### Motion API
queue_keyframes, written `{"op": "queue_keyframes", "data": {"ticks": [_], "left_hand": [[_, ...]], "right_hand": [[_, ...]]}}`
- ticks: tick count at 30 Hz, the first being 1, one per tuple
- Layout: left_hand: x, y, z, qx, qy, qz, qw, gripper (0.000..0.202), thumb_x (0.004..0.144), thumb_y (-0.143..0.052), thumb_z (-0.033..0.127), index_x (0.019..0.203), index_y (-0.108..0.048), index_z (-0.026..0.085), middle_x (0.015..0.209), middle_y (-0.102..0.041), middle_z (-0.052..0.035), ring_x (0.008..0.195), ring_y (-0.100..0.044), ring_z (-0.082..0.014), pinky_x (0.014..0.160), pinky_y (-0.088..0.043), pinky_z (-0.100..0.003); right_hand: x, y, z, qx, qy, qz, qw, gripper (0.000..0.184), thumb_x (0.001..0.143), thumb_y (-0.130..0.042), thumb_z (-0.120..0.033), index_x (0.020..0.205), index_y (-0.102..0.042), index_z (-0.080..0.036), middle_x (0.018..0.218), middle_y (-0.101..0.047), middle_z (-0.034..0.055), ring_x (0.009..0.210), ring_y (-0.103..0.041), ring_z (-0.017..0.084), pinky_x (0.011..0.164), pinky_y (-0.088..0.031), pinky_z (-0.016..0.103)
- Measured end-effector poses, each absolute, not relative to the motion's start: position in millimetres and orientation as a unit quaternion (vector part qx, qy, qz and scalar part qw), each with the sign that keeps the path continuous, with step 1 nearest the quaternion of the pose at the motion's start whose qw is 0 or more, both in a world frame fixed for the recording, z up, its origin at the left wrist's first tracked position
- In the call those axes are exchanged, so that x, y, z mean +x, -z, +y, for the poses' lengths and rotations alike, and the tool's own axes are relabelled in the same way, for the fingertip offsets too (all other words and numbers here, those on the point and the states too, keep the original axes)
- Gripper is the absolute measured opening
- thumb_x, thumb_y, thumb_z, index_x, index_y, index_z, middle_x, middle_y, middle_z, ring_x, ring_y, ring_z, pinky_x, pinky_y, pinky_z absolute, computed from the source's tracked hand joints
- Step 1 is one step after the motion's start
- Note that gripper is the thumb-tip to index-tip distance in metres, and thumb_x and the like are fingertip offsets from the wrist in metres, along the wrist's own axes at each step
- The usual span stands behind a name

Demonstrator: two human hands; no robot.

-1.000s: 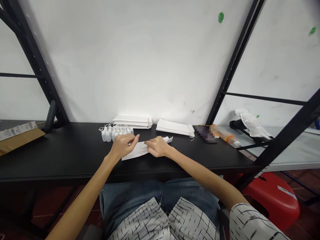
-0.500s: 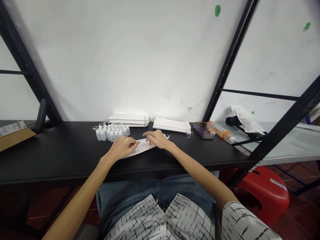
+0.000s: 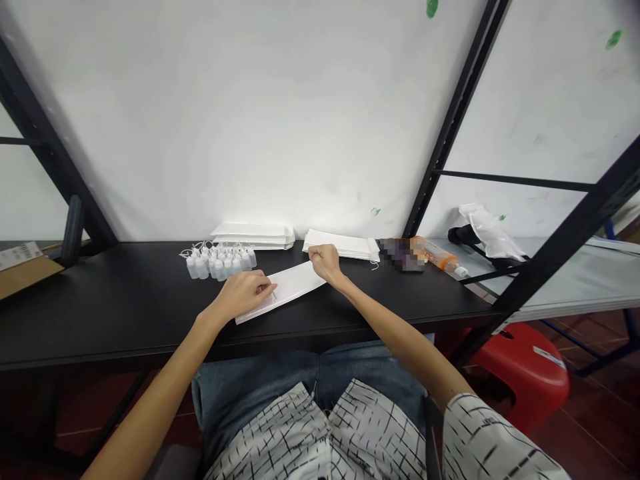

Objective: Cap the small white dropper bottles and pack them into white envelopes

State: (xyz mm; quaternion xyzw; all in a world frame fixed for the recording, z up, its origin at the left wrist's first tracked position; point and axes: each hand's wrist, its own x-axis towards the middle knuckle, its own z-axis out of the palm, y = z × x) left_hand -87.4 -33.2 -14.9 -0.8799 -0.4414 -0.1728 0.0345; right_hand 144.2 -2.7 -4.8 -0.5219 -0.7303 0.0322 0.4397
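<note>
A long, flat white paper bag (image 3: 293,283) lies slanted on the black table in front of me. My left hand (image 3: 246,293) rests on its near left part, thumb and fingertips pinched together against the paper. My right hand (image 3: 326,263) is closed in a fist at the bag's far right end, covering that end. Just beyond my left hand stands a group of small translucent plastic bottles (image 3: 220,265) with white strings at their tops.
At the wall lie two stacks of flat white paper bags, one left (image 3: 253,235) and one right (image 3: 343,245). Farther right are a blurred dark item (image 3: 404,255) and a bottle with an orange label (image 3: 440,257). A cardboard piece (image 3: 30,273) lies far left; a red stool (image 3: 523,373) stands right.
My right hand has gone from loosely spread fingers to a fist and sits slightly farther right and away from me. More of the bag's white surface shows between my hands.
</note>
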Motion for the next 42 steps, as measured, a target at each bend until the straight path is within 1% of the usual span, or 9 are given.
{"op": "queue_keyframes", "data": {"ticks": [3, 6, 10, 14, 20, 26, 32, 40, 42], "left_hand": [[-88, 15, -33, -0.882, 0.175, -0.435, 0.039, 0.045, 0.094, -0.039, 0.043, 0.081, -0.074, 0.018, 0.085, -0.069, -0.0056, 0.069, -0.06, -0.0168, 0.056, -0.032, -0.026], [-87, 16, -34, -0.883, 0.186, -0.428, 0.04, 0.045, 0.094, -0.041, 0.046, 0.083, -0.074, 0.018, 0.087, -0.069, -0.0057, 0.069, -0.06, -0.0165, 0.057, -0.034, -0.026], [-89, 17, -39, -0.885, 0.212, -0.412, 0.05, 0.05, 0.093, -0.043, 0.054, 0.077, -0.074, 0.018, 0.095, -0.071, -0.0069, 0.077, -0.064, -0.0187, 0.061, -0.039, -0.026], [-97, 17, -41, -0.877, 0.221, -0.422, 0.064, 0.054, 0.093, -0.042, 0.056, 0.068, -0.072, 0.019, 0.091, -0.073, -0.0074, 0.082, -0.065, -0.021, 0.062, -0.039, -0.026], [-106, 11, -41, -0.848, 0.193, -0.489, 0.067, 0.053, 0.09, -0.048, 0.057, 0.061, -0.069, 0.018, 0.079, -0.072, -0.0093, 0.074, -0.063, -0.0229, 0.06, -0.036, -0.028], [-106, 11, -42, -0.832, 0.177, -0.518, 0.095, 0.055, 0.089, -0.048, 0.061, 0.063, -0.068, 0.016, 0.078, -0.071, -0.0101, 0.073, -0.063, -0.0236, 0.054, -0.028, -0.028], [-106, 13, -39, -0.832, 0.177, -0.514, 0.107, 0.058, 0.091, -0.043, 0.061, 0.062, -0.066, 0.016, 0.077, -0.07, -0.0101, 0.071, -0.063, -0.0232, 0.052, -0.026, -0.028], [-103, 14, -33, -0.84, 0.174, -0.503, 0.109, 0.052, 0.09, -0.046, 0.055, 0.061, -0.064, 0.017, 0.077, -0.069, -0.009, 0.067, -0.062, -0.0219, 0.054, -0.031, -0.028], [-101, 9, -32, -0.842, 0.166, -0.504, 0.098, 0.049, 0.09, -0.047, 0.053, 0.062, -0.065, 0.017, 0.075, -0.069, -0.0086, 0.067, -0.063, -0.0224, 0.055, -0.032, -0.028]], "right_hand": [[144, 6, 0, -0.516, -0.083, -0.726, 0.447, 0.015, 0.055, -0.034, -0.009, 0.045, -0.03, -0.02, 0.048, -0.03, -0.0024, 0.05, -0.036, 0.012, 0.053, -0.023, 0.026], [146, 10, 3, -0.506, -0.091, -0.751, 0.414, 0.016, 0.057, -0.034, -0.008, 0.047, -0.035, -0.02, 0.049, -0.036, -0.0019, 0.052, -0.04, 0.013, 0.054, -0.026, 0.026], [149, 13, 3, -0.49, -0.029, -0.794, 0.36, 0.022, 0.066, -0.038, -0.006, 0.055, -0.052, -0.019, 0.061, -0.056, 0.0007, 0.061, -0.05, 0.015, 0.06, -0.032, 0.026], [142, 6, 2, -0.466, 0.005, -0.799, 0.38, 0.024, 0.078, -0.044, -0.011, 0.078, -0.067, -0.019, 0.081, -0.066, 0.0027, 0.071, -0.056, 0.016, 0.067, -0.039, 0.026], [98, -21, 29, -0.44, -0.021, -0.817, 0.373, 0.022, 0.087, -0.051, -0.02, 0.1, -0.069, -0.019, 0.096, -0.069, 0.0027, 0.073, -0.06, 0.014, 0.074, -0.044, 0.027], [52, -34, 62, -0.45, -0.011, -0.85, 0.276, 0.028, 0.09, -0.052, -0.019, 0.113, -0.069, -0.021, 0.107, -0.07, 0.0058, 0.096, -0.063, 0.02, 0.082, -0.045, 0.03], [43, -25, 72, -0.44, -0.032, -0.86, 0.256, 0.02, 0.089, -0.058, -0.027, 0.1, -0.074, -0.02, 0.096, -0.073, 0.005, 0.091, -0.065, 0.021, 0.079, -0.045, 0.029], [45, -17, 73, -0.421, -0.059, -0.844, 0.326, 0.016, 0.086, -0.055, -0.021, 0.086, -0.071, -0.018, 0.077, -0.07, 0.0009, 0.079, -0.065, 0.016, 0.075, -0.044, 0.025], [52, -20, 71, -0.426, -0.075, -0.828, 0.357, 0.016, 0.087, -0.053, -0.021, 0.086, -0.068, -0.019, 0.078, -0.07, -0.0002, 0.075, -0.066, 0.015, 0.073, -0.045, 0.024]]}}
